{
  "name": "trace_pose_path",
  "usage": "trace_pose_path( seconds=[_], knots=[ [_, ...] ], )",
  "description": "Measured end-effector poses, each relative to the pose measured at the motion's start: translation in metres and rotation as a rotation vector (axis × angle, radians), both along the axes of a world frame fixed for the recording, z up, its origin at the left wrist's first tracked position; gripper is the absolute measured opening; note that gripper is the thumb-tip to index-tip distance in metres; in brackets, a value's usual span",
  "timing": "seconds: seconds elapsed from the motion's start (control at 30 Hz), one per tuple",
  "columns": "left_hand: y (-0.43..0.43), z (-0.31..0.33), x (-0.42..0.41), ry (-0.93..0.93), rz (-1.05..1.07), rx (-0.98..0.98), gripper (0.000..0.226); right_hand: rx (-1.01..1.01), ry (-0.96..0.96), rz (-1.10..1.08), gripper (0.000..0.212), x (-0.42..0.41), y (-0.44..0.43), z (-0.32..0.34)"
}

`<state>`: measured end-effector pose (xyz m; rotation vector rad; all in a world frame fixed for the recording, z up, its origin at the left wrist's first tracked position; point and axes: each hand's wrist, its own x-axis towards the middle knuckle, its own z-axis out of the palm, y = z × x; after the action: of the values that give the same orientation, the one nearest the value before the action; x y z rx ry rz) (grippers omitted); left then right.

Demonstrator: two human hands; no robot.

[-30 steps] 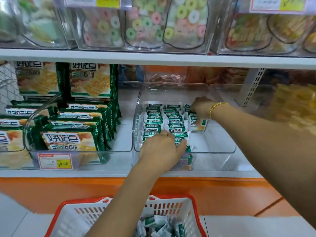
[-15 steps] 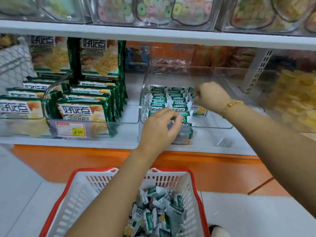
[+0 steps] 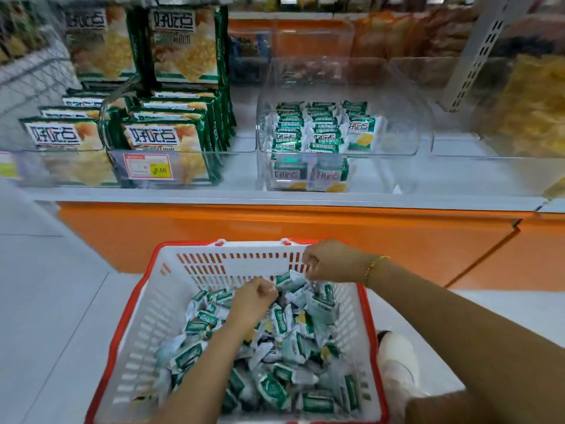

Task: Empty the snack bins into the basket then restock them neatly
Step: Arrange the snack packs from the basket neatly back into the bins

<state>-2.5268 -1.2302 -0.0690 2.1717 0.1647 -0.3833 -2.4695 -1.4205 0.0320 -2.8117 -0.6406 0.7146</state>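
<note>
Red rim, white lattice walls: the basket (image 3: pixel 232 266) fills the low middle of my feed, and I have both hands down in it. The right hand (image 3: pixel 331 261) sits at the basket's far right corner, a gold bracelet (image 3: pixel 375 268) on the wrist, its fingers curled and pinching 1 small green-and-white packet (image 3: pixel 290 278) by the edge. The left hand (image 3: pixel 253 302) is over the basket's middle, just on the near side of that packet, fingers curled in; whether it grips anything I cannot tell. Under both hands, loose packets (image 3: pixel 275 384) lie jumbled across the basket floor. Beyond the basket, up on the shelf (image 3: pixel 275 195), stands the clear bin (image 3: pixel 400 111), holding tidy rows of packets (image 3: pixel 305 130) overlapped front to back, and 2 more pressed against its front wall. Beyond the basket and to its left, big green cracker packs (image 3: pixel 162 139) stand in another bin with a price tag (image 3: pixel 148 166) on the front. An orange panel (image 3: pixel 275 223) runs between basket and shelf. Just right of the basket I see a white shoe (image 3: pixel 397 359).
</note>
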Motion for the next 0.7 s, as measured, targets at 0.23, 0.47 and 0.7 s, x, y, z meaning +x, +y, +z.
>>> trace_pose_path(
  seconds=[0.23,0.47,0.7],
  knots=[
    [0.008,-0.071,-0.04,0.328,0.022,-0.039,0.032,-0.162,0.161,-0.204,0.03,-0.041,0.008,-0.095],
    [-0.017,-0.08,-0.023,0.297,0.114,-0.003,0.045,-0.118,0.065,-0.303,0.016,-0.055,0.015,-0.12],
    [-0.029,-0.083,-0.012,0.355,0.196,0.135,0.034,-0.158,0.236,-0.299,0.02,-0.064,0.012,-0.135]
  ],
)
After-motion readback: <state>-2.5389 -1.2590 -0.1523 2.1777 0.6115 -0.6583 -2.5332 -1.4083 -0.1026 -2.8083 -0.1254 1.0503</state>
